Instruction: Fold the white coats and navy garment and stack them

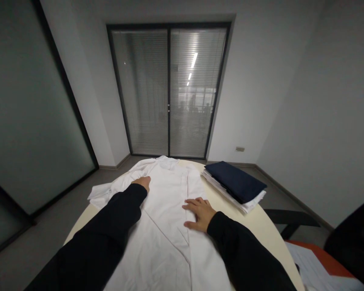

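A white shirt [166,194] lies spread over the round cream table [261,234], its collar toward the far edge and a sleeve out to the left. My right hand [200,213] rests on the shirt's right part with fingers apart, near the front strip. Farther up on the left, my left hand [143,182] touches the cloth; its fingers are mostly hidden, so its grip cannot be made out. Creases run diagonally through the shirt's middle.
Folded dark blue cloth [236,181] sits on folded white cloth [248,205] at the table's right side. A black chair [356,238] and an orange item with papers [315,262] are at the lower right. Glass doors [170,93] stand beyond the table.
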Demonstrator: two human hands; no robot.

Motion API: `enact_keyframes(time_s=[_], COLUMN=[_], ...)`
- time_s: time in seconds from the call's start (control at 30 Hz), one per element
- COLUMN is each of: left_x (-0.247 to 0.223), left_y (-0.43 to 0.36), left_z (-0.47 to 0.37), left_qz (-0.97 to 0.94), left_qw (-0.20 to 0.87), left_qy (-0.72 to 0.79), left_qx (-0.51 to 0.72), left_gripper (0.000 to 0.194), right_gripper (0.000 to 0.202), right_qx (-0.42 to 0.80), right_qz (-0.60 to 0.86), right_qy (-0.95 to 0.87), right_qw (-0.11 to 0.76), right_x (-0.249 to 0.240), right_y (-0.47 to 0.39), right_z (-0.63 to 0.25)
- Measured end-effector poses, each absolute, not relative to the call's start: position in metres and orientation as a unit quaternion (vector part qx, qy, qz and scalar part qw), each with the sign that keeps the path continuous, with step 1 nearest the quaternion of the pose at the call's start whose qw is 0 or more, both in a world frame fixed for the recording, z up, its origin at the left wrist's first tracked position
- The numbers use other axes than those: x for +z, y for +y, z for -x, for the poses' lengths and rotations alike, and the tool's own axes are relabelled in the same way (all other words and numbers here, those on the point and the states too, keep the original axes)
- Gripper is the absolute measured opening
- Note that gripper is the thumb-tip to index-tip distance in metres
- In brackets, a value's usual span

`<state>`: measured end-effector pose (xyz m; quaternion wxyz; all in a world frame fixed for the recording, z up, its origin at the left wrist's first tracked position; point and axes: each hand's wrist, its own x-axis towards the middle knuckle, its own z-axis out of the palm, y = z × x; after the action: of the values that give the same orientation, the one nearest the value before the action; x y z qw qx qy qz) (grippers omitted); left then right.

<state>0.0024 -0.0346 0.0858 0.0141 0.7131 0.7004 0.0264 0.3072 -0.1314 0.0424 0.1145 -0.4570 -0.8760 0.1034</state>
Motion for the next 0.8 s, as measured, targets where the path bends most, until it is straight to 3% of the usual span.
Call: enact_keyframes(time_s=[0.17, 0.27, 0.53, 0.8], left_x=[0.081, 0.081, 0.074, 0.051], left_y=[0.002, 0.025, 0.085, 0.118], left_z=[0.007, 0.002, -0.014, -0.020], left_qz=[-0.719, -0.731, -0.737, -0.706], left_qw=[0.053, 0.077, 0.146, 0.168], left_qy=[0.687, 0.665, 0.628, 0.646], left_qx=[0.090, 0.131, 0.204, 0.237], left_gripper=[0.034, 0.038, 0.030, 0.020], right_gripper=[0.038, 0.032, 0.052, 0.053], right_qx=[0.110, 0.113, 0.095, 0.108], right_qz=[0.440, 0.433, 0.414, 0.408], right_qy=[-0.874, -0.873, -0.887, -0.888], right_qw=[0.172, 0.194, 0.183, 0.181], right_x=[0.043, 0.041, 0.037, 0.034], right_y=[-0.126, -0.123, -0.110, -0.098], right_z=[-0.302, -0.300, -0.302, -0.305])
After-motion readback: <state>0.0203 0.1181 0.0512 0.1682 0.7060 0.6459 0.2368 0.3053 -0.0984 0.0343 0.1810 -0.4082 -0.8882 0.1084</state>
